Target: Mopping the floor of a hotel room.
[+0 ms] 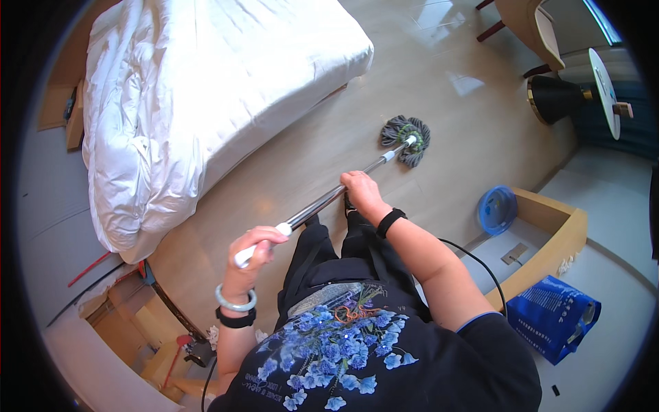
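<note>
A mop with a metal pole (316,205) slants from lower left to upper right before me. My left hand (252,252) is closed round the white grip at the top end of the pole. Farther down, my right hand (363,193) grips the bare metal, thumb side towards the pole. The grey string mop head (406,140), with green at its centre, is spread on the tiled floor (355,116). A white joint (388,155) shows on the pole just above the head.
To the left stands a bed (273,67) with a rumpled white quilt (139,201). A chair (530,31) and a round side table (603,92) are at upper right. Right of me are a wooden shelf unit (540,257), a blue round basin (497,209) and a blue bag (553,316).
</note>
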A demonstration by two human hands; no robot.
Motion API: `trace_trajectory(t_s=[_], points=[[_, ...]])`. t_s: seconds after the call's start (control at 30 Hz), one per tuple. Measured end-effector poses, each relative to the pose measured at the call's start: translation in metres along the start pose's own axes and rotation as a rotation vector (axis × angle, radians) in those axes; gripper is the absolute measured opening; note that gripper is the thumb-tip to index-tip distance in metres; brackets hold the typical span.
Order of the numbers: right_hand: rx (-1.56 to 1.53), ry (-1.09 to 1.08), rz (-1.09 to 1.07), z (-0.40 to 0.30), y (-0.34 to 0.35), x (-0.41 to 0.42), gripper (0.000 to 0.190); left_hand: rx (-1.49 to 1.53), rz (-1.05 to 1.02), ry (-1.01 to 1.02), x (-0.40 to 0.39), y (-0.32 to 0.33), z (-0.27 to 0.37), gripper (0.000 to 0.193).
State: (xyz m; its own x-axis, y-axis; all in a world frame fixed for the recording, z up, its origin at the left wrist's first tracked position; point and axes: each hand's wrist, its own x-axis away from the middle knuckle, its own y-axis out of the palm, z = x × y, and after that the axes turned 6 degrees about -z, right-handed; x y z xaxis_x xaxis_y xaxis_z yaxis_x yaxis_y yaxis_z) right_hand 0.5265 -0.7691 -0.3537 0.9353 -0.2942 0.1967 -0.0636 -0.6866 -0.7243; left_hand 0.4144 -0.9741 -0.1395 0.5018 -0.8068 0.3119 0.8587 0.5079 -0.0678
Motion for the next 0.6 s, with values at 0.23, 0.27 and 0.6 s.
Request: trace_trajectory(t_s=[0.23,0.27,0.6], points=[[0.046,0.220,0.093,0.053,0.015,0.040,0.007,-0.043,-0.375,0.112,-0.018,0.031,-0.044,0.010],[0.047,0.230,0.099,0.052,0.023,0.045,0.007,-0.026,-0.427,0.074,-0.015,0.029,-0.045,0.010],[0.189,0.276,0.039,-0.071,0.111,0.046,0.003,-0.139,-0.408,0.016,0.077,-0.082,-0.048,0.009]])
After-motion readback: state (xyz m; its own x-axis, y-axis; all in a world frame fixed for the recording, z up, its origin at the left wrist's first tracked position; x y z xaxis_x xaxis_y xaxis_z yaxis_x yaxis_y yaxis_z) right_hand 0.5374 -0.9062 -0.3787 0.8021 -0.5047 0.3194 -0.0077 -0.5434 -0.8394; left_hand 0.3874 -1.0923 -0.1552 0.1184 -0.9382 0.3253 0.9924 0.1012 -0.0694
